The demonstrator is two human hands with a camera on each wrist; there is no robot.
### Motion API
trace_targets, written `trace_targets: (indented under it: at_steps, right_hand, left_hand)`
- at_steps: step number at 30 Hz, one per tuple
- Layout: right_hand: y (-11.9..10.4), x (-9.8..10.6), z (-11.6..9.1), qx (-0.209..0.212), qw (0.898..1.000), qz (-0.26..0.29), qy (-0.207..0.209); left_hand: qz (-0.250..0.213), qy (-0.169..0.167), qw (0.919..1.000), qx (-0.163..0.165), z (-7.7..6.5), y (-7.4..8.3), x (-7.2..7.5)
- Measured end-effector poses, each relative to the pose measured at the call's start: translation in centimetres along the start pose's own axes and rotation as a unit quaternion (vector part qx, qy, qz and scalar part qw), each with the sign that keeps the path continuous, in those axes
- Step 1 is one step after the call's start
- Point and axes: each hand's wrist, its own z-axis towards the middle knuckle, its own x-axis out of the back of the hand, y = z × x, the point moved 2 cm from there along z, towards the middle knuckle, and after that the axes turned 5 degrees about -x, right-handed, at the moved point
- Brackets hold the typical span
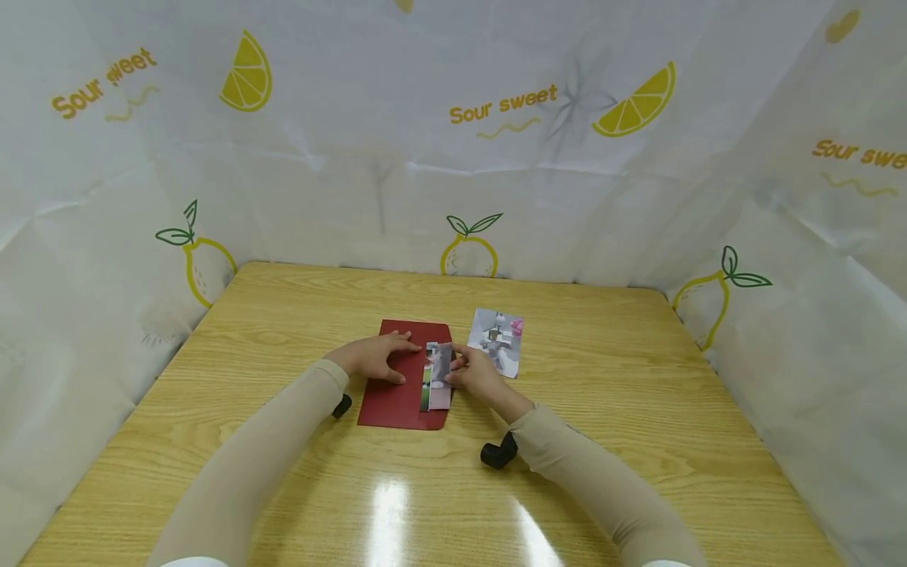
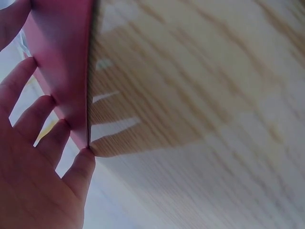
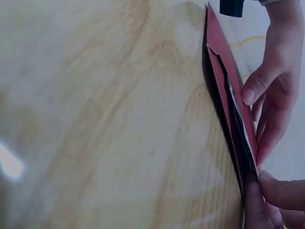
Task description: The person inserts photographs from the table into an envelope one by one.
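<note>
On the table lies a red envelope (image 1: 390, 405), its rounded flap side toward the right. Photos (image 1: 439, 378) stick out of the pocket over the flap, showing a green strip and a grey and pink print. My left hand (image 1: 375, 358) rests on the envelope with fingers spread; in the left wrist view its fingertips (image 2: 86, 160) touch the red paper. At the photos' right edge, my right hand (image 1: 485, 378) pinches between thumb and fingers. The right wrist view shows the envelope (image 3: 219, 62) edge-on, its mouth parted, with right-hand fingers (image 3: 283, 195) at its lower end.
A separate photo (image 1: 496, 342) with a pink flower lies flat behind the right hand. Black wrist-worn devices (image 1: 499, 453) sit near both wrists. White cloth (image 1: 368, 157) with lemon prints surrounds the wooden table (image 1: 602, 354) at the back and sides.
</note>
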Motion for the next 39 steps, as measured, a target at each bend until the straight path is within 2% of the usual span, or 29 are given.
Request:
trace_targets:
  at_steps: [3,10,17,31,39]
  right_hand:
    - [0.13,-0.09,0.11,0.007,1.0,-0.007,0.003]
    - [0.29,-0.24,0.33,0.001,1.0,0.028,-0.004]
    - [0.41,-0.31,0.36,0.006,0.999,0.039,0.006]
    - [0.6,-0.59,0.39,-0.029,0.995,0.097,0.0]
    - [0.52,-0.55,0.49,-0.035,0.994,0.101,-0.011]
  left_hand:
    - [0.002,0.001,1.0,-0.001,-0.01,0.03,0.01]
    - [0.001,0.0,1.0,0.003,-0.1,0.03,0.01]
    - [-0.002,0.0,1.0,0.006,-0.11,0.1,0.01]
    - [0.002,-0.001,1.0,0.003,-0.1,0.11,0.02]
    - [-0.003,-0.002,1.0,0.004,-0.09,0.21,0.03]
